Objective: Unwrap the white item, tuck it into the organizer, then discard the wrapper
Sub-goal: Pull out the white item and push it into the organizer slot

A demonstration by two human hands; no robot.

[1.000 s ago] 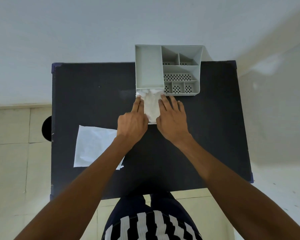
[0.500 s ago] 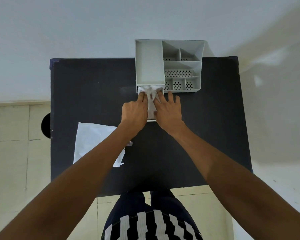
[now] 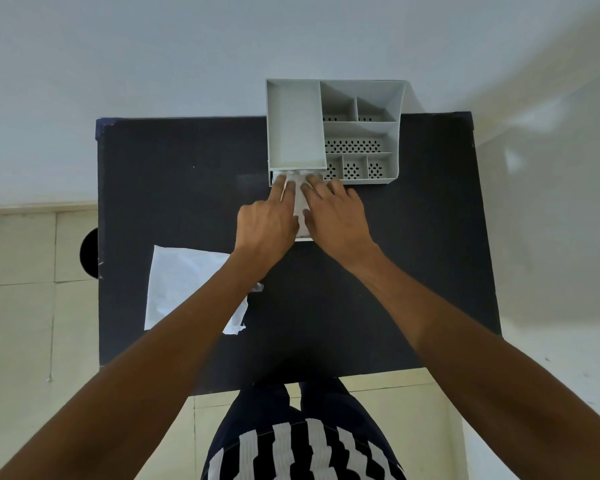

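A grey organizer (image 3: 397,109) with several compartments stands at the far edge of the black table (image 3: 174,188). A crumpled white item (image 3: 298,202) lies in front of the organizer's low left slot, its far end pushed into the opening under the tall left compartment. My left hand (image 3: 265,225) presses on the item's left side, fingers stretched toward the slot. My right hand (image 3: 333,216) presses flat on its right side. The torn white wrapper (image 3: 184,282) lies flat on the table's left part, partly under my left forearm.
A dark round thing (image 3: 90,252) shows just off the table's left edge. A pale wall rises behind the table, and cream floor tiles lie to the left. My striped clothing shows below the near edge.
Both hands have slid forward toward the organizer, pushing the white item further into the low slot, so less of it shows between my hands.
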